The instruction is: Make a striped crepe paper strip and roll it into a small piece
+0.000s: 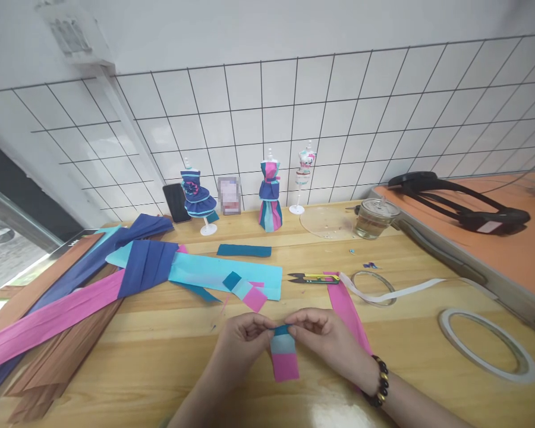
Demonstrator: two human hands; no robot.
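Note:
Pinched at its two top corners, a small striped fabric strip (284,356) in teal, light blue and pink hangs between my hands. My left hand (245,342) grips the teal end from the left. On the other corner, my right hand (323,339) has thumb and fingers closed; a beaded bracelet (378,380) circles that wrist. Just beyond lies a similar striped strip (246,291), resting on a wide light blue ribbon (205,270). Yellow thread snips (314,278) lie past my right hand, over one end of a pink ribbon (348,312).
Long fabric strips (71,315) fill the left side. Along the wall stand dressed mini mannequins (270,190), a phone (176,203) and a lidded glass jar (377,219). Tape rolls (488,345) lie at right. Near the back is a teal strip (244,250).

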